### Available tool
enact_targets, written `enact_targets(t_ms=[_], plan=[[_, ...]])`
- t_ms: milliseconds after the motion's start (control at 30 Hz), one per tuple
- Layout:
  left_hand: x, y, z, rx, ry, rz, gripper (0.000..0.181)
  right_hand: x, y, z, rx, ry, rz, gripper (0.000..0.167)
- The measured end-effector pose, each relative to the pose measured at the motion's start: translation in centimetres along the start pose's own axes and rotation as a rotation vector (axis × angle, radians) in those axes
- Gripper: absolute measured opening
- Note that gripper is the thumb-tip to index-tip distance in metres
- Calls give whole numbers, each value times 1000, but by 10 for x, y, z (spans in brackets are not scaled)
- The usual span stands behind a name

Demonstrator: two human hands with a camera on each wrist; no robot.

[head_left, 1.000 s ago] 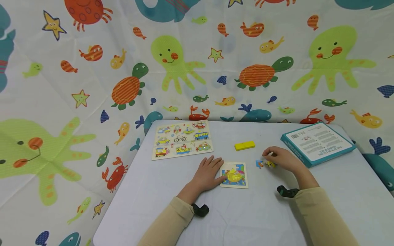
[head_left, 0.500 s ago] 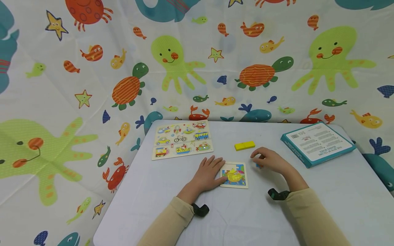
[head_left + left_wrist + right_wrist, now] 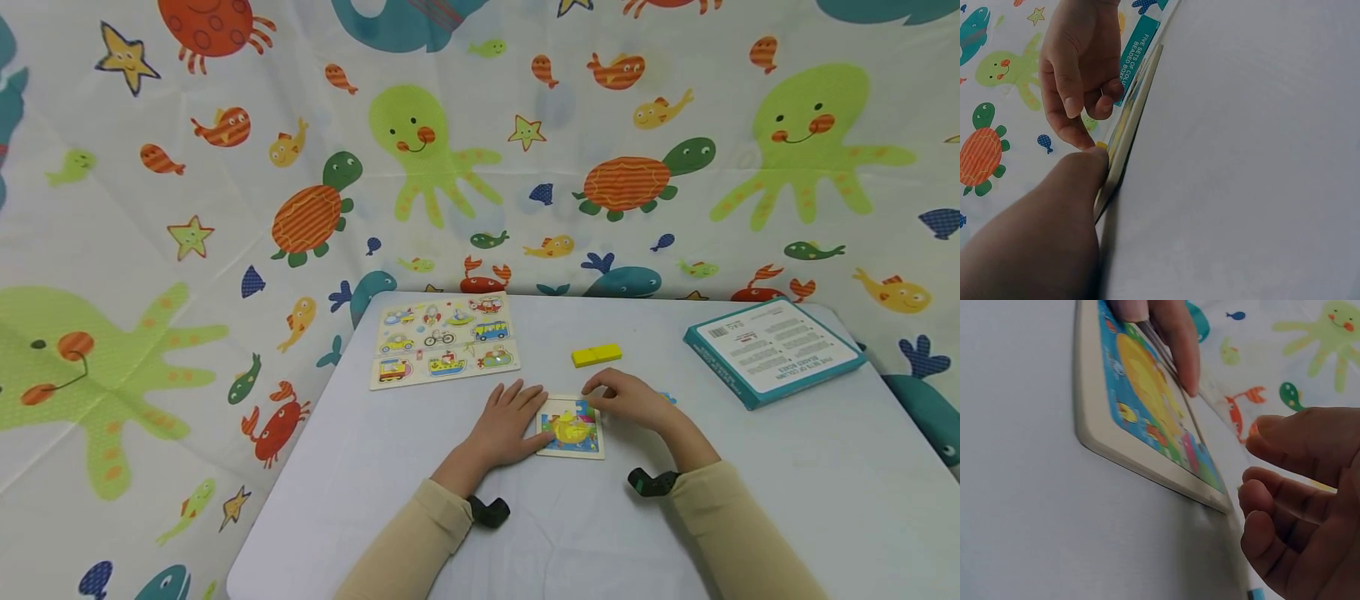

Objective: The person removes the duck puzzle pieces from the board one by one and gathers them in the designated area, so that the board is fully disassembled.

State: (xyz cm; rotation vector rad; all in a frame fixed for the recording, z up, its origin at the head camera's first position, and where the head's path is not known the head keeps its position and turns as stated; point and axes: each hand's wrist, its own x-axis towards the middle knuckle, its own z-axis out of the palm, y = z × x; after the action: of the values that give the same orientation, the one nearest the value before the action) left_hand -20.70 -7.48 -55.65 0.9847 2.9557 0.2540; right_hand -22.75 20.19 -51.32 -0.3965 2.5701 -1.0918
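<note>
left hand (image 3: 508,423): fingers apart, thumb on square, pale wooden-framed yellow-bird puzzle (image 3: 573,430). right hand (image 3: 632,403): at its corner, fingers bent; cannot tell whether clamped.

A person wears long, plain beige sleeves with soft creases. The left sleeve (image 3: 420,533) is on the near side of the duck puzzle (image 3: 572,450), to its left; the right sleeve (image 3: 738,525) is also on the near side, to its right. The left hand (image 3: 506,425) and right hand (image 3: 633,402) are bare. By each sleeve's end sits a small, curved black device: the left device (image 3: 489,512) left of the puzzle, the right device (image 3: 652,482), faintly marked green, right of it.
</note>
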Motion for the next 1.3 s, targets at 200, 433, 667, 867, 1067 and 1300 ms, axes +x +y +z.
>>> enact_targets(t_ms=[200,433,667,867,1067,1300], plan=[[0,0,0,11,-5,1,78,1,-2,9,2,-13,-11,17],[1,0,1,18,-10,-4,77,3,-3,14,-44,-21,-29,6],[0,2,-1,9,-5,-4,77,2,-8,14,-79,-29,-45,5],[-1,2,-3,2,4,-2,77,3,-8,15,-89,-31,-55,5],[-1,3,-4,-7,2,-4,76,2,-7,14,-88,-31,-59,6],[0,3,-4,-6,5,-2,77,1,-6,15,-75,-20,-66,9]])
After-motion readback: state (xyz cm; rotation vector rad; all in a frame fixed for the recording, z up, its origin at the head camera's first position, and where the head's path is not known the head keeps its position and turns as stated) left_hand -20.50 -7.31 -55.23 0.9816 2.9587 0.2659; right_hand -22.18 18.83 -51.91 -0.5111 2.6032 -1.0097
